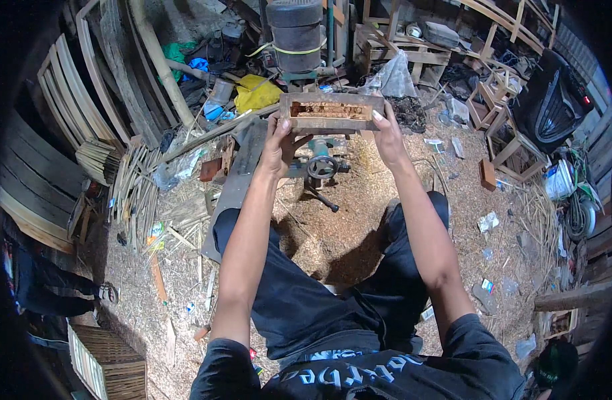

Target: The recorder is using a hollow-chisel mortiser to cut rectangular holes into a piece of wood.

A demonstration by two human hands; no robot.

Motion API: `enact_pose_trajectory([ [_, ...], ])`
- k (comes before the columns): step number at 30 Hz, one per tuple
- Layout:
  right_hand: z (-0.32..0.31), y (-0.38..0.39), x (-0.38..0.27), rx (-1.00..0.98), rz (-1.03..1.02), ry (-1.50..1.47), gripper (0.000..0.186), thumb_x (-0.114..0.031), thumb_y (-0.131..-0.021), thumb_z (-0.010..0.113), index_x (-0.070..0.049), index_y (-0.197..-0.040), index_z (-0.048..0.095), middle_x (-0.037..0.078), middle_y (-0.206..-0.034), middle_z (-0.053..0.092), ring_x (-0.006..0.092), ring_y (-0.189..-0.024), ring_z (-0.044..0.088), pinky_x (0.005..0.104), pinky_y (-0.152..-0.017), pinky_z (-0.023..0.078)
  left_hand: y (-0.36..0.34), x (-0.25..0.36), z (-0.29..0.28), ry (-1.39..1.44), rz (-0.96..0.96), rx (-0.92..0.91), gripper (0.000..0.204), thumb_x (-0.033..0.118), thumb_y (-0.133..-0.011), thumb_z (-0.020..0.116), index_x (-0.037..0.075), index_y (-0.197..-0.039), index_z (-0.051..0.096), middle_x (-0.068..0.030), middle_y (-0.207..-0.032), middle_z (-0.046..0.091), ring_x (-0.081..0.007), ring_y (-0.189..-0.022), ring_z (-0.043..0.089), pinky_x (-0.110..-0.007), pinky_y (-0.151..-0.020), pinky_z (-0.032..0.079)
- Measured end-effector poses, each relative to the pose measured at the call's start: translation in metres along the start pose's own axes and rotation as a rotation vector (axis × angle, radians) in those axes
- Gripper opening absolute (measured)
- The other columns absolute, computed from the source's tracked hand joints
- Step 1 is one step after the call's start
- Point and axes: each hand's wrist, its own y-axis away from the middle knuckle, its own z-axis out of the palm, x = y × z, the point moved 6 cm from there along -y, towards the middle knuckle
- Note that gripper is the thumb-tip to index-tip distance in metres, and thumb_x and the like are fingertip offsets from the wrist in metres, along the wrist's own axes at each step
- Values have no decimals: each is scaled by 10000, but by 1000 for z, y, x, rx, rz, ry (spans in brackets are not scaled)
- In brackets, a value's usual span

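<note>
Both my hands hold a rectangular wooden block point(329, 123) out in front of me at chest distance. A long rectangular hollow with rough, pale brown walls is cut into the side that I see. My left hand point(277, 148) is closed around the left end, its thumb on the near edge. At the right end my right hand point(389, 139) grips in the same way, thumb up on the near face. Just below the block is a machine's round metal handwheel point(323, 169), partly covered by the block and my left fingers.
A motor point(296, 43) stands behind the block. A flat board point(243, 170) lies left of the handwheel. Thin wood strips point(136, 183) are heaped farther left. Wooden frames point(513, 143) and a black seat point(546, 100) stand at right. Another person's legs point(53, 287) show at lower left.
</note>
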Motion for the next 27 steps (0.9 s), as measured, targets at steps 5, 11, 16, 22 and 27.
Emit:
enact_pose_trajectory([
  [5, -2, 8, 14, 39, 243, 120, 907, -558, -847, 536, 24, -1465, 216, 192, -1482, 294, 286, -1383, 253, 368, -1112, 223, -2, -9, -14, -155, -155, 139, 715, 636, -839, 557, 97, -1294, 440, -105, -1161, 574, -258, -1118, 555, -499, -951, 432],
  [11, 1, 8, 13, 133, 467, 226, 938, -634, -802, 545, 16, -1433, 297, 208, -1444, 351, 313, -1339, 330, 426, -1095, 257, -3, -13, -9, -313, -354, 77, 918, 743, -832, 421, 85, -1442, 226, -188, -1330, 448, -295, -1160, 535, -463, -940, 444],
  [16, -25, 11, 51, 280, 631, -185, 673, -576, -854, 495, -168, -1385, 418, 103, -1379, 450, 279, -1255, 444, 549, -1012, 324, -8, -45, -30, -698, -425, 129, 974, 761, -847, 315, 44, -1485, 149, -236, -1468, 300, -370, -1257, 452, -492, -995, 421],
  [22, -100, -10, 127, 447, 659, 177, 660, -538, -857, 521, -188, -1405, 404, 100, -1409, 434, 267, -1254, 454, 467, -1007, 358, -21, -112, -87, -728, -511, 228, 672, 560, -948, 395, 16, -1342, 402, -186, -1274, 545, -284, -1169, 535, -472, -964, 408],
  [27, -141, -30, 174, 477, 614, 338, 717, -531, -839, 562, -70, -1374, 437, 139, -1369, 472, 272, -1228, 470, 433, -1016, 354, -46, -148, -112, -904, -482, 269, 428, 386, -926, 538, 28, -1155, 576, -155, -1073, 650, -259, -995, 621, -372, -859, 465],
])
